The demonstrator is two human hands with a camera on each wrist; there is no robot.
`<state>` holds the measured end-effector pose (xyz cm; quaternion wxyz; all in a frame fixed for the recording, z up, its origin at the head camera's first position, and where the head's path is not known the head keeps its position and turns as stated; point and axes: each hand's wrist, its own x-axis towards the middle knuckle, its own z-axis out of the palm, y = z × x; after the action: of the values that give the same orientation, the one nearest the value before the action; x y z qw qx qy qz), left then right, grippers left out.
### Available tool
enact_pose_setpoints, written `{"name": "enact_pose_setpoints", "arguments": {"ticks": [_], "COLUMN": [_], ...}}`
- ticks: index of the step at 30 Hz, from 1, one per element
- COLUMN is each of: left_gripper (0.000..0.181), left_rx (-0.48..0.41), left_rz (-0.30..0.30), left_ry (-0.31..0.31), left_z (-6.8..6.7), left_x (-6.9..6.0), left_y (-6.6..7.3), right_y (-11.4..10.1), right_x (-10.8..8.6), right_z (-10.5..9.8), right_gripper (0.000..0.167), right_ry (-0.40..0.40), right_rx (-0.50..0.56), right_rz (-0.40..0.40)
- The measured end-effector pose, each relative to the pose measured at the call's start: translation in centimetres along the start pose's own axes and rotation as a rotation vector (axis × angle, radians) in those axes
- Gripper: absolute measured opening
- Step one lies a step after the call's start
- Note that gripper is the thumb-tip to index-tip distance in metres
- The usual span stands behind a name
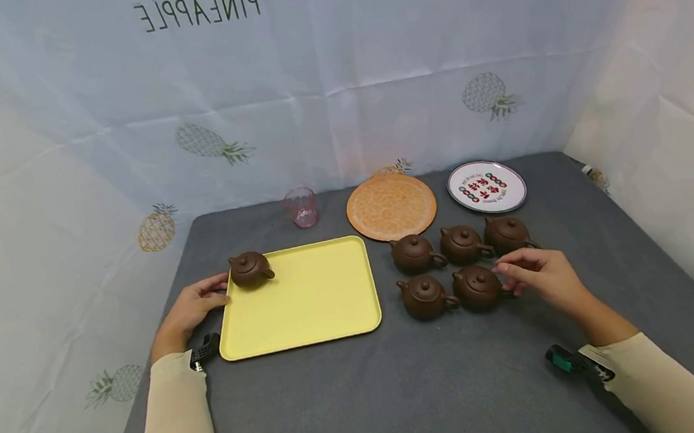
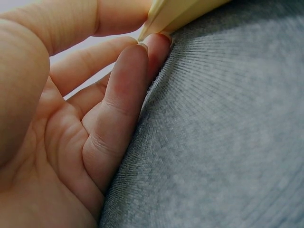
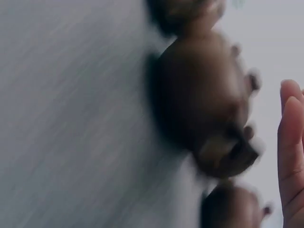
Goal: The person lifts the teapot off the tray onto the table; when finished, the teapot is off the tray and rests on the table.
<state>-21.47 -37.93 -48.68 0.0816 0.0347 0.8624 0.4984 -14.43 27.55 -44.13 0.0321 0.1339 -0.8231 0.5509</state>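
Note:
My left hand (image 1: 195, 304) grips the left edge of a yellow tray (image 1: 305, 304); in the left wrist view the thumb and fingertips pinch the tray's rim (image 2: 164, 21). A small brown teapot (image 1: 250, 270) stands in the tray's upper left corner. To the right of the tray stand several matching teapots in two rows. Above the handle of the front right teapot (image 1: 477, 289) hovers my right hand (image 1: 544, 278), fingers loosely bent and holding nothing. The right wrist view shows its fingers (image 3: 292, 142) apart from a blurred teapot (image 3: 204, 95).
Behind the tray stands a pink clear cup (image 1: 302, 208). A round orange-brown mat (image 1: 391, 206) and a white plate with red print (image 1: 487, 187) lie along the back of the grey table (image 1: 352, 404). A pineapple-print cloth (image 1: 332, 57) hangs behind.

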Motion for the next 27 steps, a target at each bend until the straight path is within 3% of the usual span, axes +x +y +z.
{"name": "enact_pose_setpoints", "arguments": {"ticks": [3,5,9,11,14,19,23,27], "left_gripper": [0.064,0.063,0.06,0.06,0.06,0.062,0.063,0.065], "left_rx": [-0.04,-0.053,-0.048,-0.046,-0.054,-0.056,-0.053,-0.059], "left_rz": [0.002,0.002,-0.006,-0.002,0.006,0.004,0.007,-0.003], "left_ry": [-0.015,-0.019,-0.024,-0.025,-0.024,-0.01,-0.003,-0.008], "left_z": [0.1,0.2,0.3,0.2,0.0,0.0,0.1,0.1], "left_x": [-0.1,-0.5,-1.3,-1.4,-1.2,-0.6,-0.3,-0.1], "left_y": [0.2,1.1,3.2,3.6,3.2,1.4,0.6,0.7], "right_y": [-1.6,-2.7,-4.7,-5.9,-7.6,-10.0,-10.5,-10.3], "right_x": [1.2,2.2,4.2,5.1,6.3,8.0,9.3,10.4], "right_z": [1.2,2.3,5.4,7.2,10.2,15.0,18.6,21.9], "right_gripper": [0.015,0.015,0.016,0.018,0.022,0.023,0.025,0.025], "right_ry": [-0.038,-0.068,-0.123,-0.154,-0.215,-0.339,-0.4,-0.418], "right_rx": [0.064,0.094,0.117,0.124,0.139,0.188,0.199,0.198], "right_rz": [-0.061,-0.089,-0.099,-0.086,-0.088,-0.142,-0.156,-0.105]}}
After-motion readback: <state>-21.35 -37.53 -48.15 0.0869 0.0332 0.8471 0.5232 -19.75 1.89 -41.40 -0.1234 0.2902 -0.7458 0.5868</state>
